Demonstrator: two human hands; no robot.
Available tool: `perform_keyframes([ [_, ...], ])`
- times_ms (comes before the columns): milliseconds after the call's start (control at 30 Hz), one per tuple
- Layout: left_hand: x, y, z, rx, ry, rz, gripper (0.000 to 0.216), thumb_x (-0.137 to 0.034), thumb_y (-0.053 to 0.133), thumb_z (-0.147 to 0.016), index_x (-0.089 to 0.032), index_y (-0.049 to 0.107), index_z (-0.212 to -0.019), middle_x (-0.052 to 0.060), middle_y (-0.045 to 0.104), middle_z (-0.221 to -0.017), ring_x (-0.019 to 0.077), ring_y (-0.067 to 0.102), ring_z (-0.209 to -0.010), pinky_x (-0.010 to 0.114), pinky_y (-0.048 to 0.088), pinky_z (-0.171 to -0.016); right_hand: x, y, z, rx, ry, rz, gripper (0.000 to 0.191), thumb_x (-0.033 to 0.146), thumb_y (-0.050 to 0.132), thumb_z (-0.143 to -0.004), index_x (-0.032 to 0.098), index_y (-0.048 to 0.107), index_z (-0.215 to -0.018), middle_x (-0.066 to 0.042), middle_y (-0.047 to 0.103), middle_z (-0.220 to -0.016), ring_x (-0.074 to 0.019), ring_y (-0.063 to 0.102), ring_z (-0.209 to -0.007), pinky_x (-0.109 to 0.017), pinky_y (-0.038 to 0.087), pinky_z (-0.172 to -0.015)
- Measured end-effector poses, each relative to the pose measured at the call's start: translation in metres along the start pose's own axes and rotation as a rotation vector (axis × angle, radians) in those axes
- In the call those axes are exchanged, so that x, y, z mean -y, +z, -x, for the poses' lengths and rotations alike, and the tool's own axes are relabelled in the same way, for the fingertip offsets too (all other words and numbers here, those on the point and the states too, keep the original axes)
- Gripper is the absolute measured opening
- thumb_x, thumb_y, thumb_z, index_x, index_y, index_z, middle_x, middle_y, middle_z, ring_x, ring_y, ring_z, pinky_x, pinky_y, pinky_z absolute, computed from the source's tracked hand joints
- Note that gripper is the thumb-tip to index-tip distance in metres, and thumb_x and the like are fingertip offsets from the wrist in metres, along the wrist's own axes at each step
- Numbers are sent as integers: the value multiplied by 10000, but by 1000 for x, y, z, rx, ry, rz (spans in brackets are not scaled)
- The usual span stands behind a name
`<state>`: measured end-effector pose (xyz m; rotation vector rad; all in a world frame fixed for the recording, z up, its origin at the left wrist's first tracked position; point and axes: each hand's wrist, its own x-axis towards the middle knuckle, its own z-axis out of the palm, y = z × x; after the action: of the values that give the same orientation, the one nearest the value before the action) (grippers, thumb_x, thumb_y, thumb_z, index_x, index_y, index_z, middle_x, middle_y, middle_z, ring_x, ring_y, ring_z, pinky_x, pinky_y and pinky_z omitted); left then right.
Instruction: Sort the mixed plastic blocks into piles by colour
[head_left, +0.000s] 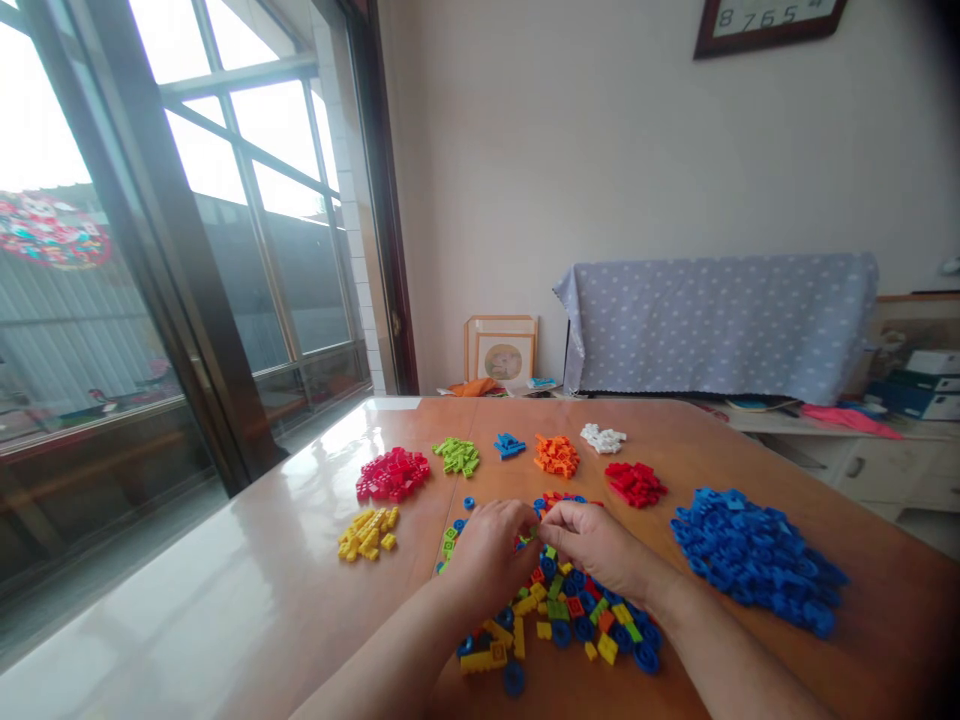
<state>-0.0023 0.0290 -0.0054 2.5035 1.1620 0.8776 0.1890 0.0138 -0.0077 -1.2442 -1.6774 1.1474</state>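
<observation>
My left hand and my right hand meet over a mixed pile of toy building bricks on the table. Both have curled fingers, with the fingertips close together. A speck of light green shows between them, too small and too covered to name. Yellow, green, red, orange and blue pieces lie jumbled under and around the hands, some of them round blue rings. Part of the pile is hidden by my hands and forearms.
Single-colour heaps ring the pile on the wooden table: yellow, pinkish red, light green, small blue, orange, white, red and large blue. Glass doors stand left.
</observation>
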Motion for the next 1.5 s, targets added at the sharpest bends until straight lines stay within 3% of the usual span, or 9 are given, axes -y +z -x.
perform_keyframes([
  [300,29,-18,-6,-101,-156,-91,119,-242,594,-843,-252,676,-928,26,695,-965,178,626,-884,261,428,-740,-21,-21,-6,-176,-43,301,365,521,541,-886,182,662,-830,19,568,-667,-129,462,-620,-237,352,-584],
  [500,68,-14,-9,-183,-267,-56,139,-236,601,-822,-215,678,-935,34,660,-938,158,604,-846,239,426,-707,-27,-33,-6,-275,-84,496,338,475,488,-908,198,680,-886,-7,657,-721,-158,554,-665,-256,367,-619],
  [600,82,-13,-10,-208,-366,-54,177,-242,605,-814,-211,677,-972,24,653,-901,146,594,-804,234,424,-702,-23,-34,-4,-278,-80,585,314,449,483,-910,206,675,-851,-6,657,-699,-155,555,-653,-255,337,-607],
  [767,98,-8,-7,-284,-407,-55,166,-232,578,-815,-208,669,-952,11,657,-875,137,596,-781,234,426,-712,-16,-36,-1,-290,-61,677,300,413,476,-922,209,649,-784,5,638,-663,-134,514,-619,-251,261,-578],
  [933,108,-3,-12,-274,-449,-14,201,-314,578,-837,-193,671,-968,17,684,-840,152,624,-773,236,428,-677,-18,-42,1,-317,-41,693,297,396,477,-926,206,643,-770,1,634,-661,-129,506,-617,-257,220,-570],
  [1100,114,-13,-28,-250,-556,-44,244,-335,585,-833,-171,684,-986,28,695,-814,169,632,-759,247,422,-656,-21,-45,0,-330,-46,667,308,405,475,-931,205,644,-769,-9,641,-665,-134,524,-627,-261,209,-569],
  [1333,123,-17,-57,-150,-545,-344,287,-311,578,-836,-223,717,-1071,81,675,-1119,217,611,-971,274,425,-765,-21,-47,0,-372,-57,643,288,405,497,-928,215,665,-792,-16,659,-697,-138,544,-642,-266,208,-573],
  [1500,130,-9,-78,-109,-549,-430,293,-358,593,-808,-286,742,-1051,81,649,-1161,303,531,-1123,353,395,-872,-22,-50,-1,-393,-57,651,269,388,500,-924,220,658,-785,-10,649,-681,-136,543,-631,-266,207,-572],
])
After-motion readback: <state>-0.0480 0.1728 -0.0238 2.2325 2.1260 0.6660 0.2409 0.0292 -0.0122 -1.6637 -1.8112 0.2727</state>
